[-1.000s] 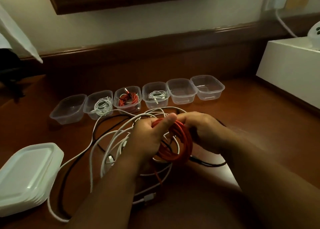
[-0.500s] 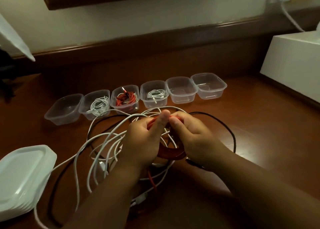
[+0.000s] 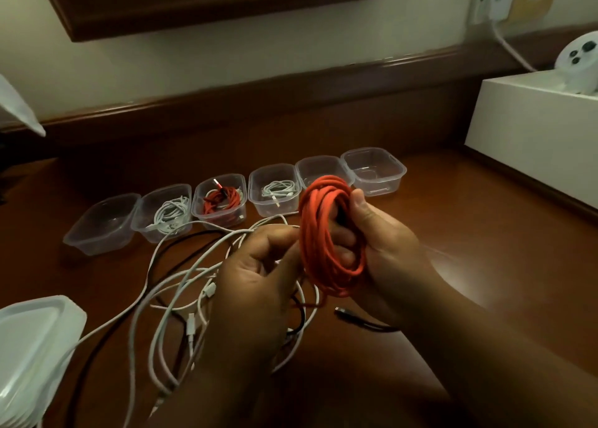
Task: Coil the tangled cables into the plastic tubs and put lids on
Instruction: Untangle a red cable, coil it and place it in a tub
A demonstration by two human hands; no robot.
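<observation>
My right hand (image 3: 382, 249) grips a coiled orange cable (image 3: 326, 233), held upright above the table with my fingers through the loop. My left hand (image 3: 259, 275) sits just left of the coil, fingers curled, pinching its edge. Below my hands lies a tangle of white cables (image 3: 181, 291) and a black cable (image 3: 365, 322). Several clear plastic tubs stand in a row behind: the leftmost tub (image 3: 100, 222) is empty, the following three hold white (image 3: 170, 214), red (image 3: 221, 201) and white (image 3: 278, 190) cables, and the rightmost tub (image 3: 375, 172) is empty. One tub is partly hidden by the coil.
A stack of white lids (image 3: 29, 353) lies at the lower left. A white box (image 3: 534, 130) with a round white object on it stands at the right. A wooden rail and wall run behind the tubs. Wooden tabletop (image 3: 485, 233) lies to the right of my hands.
My hands have lifted the orange coil up off the cable tangle and turned it upright; my right hand now holds it through the loop, and my left hand has shifted to its left edge.
</observation>
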